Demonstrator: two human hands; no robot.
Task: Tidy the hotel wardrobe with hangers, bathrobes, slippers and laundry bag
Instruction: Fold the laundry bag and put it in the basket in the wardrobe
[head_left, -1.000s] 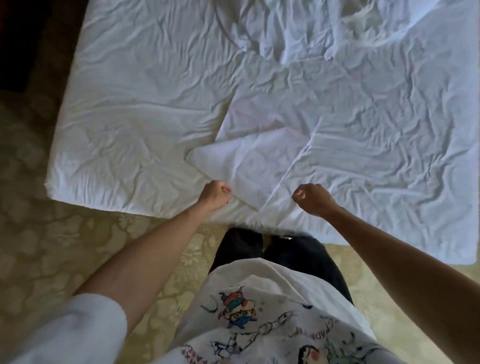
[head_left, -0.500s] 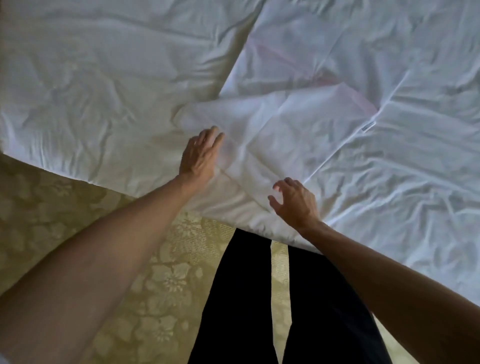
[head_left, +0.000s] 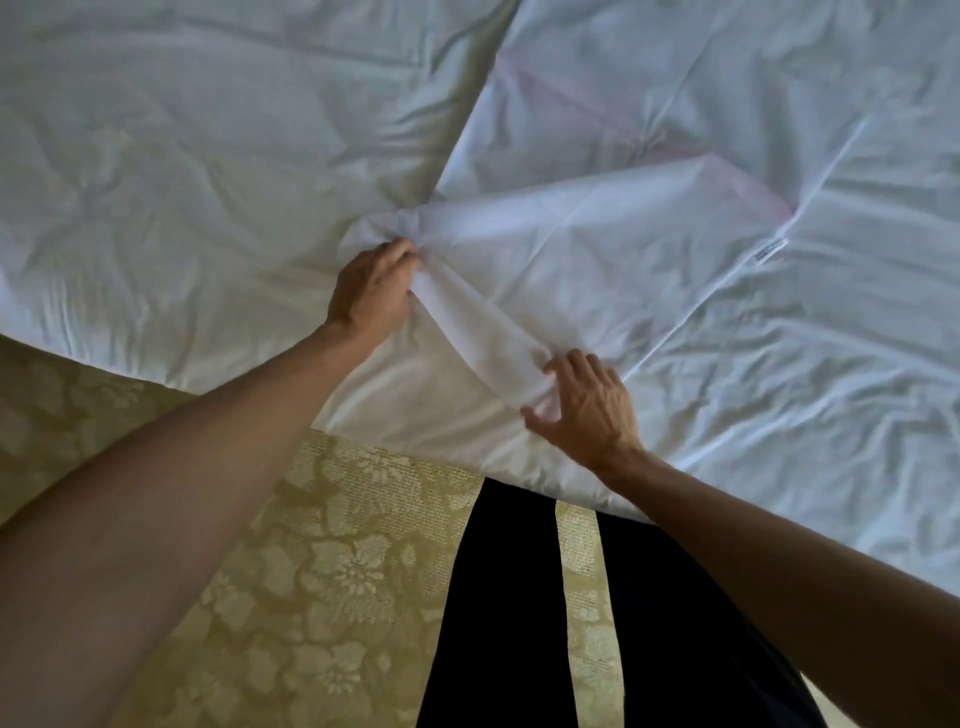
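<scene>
- The laundry bag (head_left: 597, 260), thin and white, lies flat on the bed (head_left: 182, 182) in front of you, with faint pink lines visible through the fabric near its far part.
- Your left hand (head_left: 371, 291) grips the near left corner of the bag; the fingers (head_left: 400, 249) are curled and the fabric is bunched inside them.
- Your right hand (head_left: 589, 410) rests on the near edge of the bag, the fingers (head_left: 566, 361) bent and spread a little, pressing a fold of fabric; the thumb is apart from them.
- Between both hands a fold of the bag rises from the bed.
- Your dark trousers (head_left: 498, 613) stand on the patterned yellow carpet (head_left: 311, 571), just beside the bed edge.
</scene>
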